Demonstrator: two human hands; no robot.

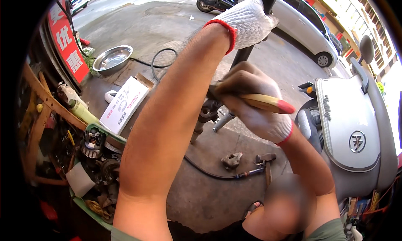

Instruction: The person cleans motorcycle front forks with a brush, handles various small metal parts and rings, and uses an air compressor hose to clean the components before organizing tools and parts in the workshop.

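Note:
My left hand (251, 25), in a white knit glove with a red cuff, is closed round a black tube (243, 52) near the top of the view. Lower down, my gloved right hand (255, 101) grips a brush by its wooden handle (268, 103), whose end is red. The brush's dark working end is beside the tube's lower part and is mostly hidden by my fingers and left forearm. Below it are a metal clamp-like fitting with a round hole (206, 111) and a short silver rod (224, 121).
On the ground lie a hammer (266, 158), a greasy metal part (232, 160) and a black hose (201, 170). A white box (124, 105), a steel basin (112, 60) and a green bin (90, 211) of used parts are on the left. A silver scooter (351, 128) stands close on the right.

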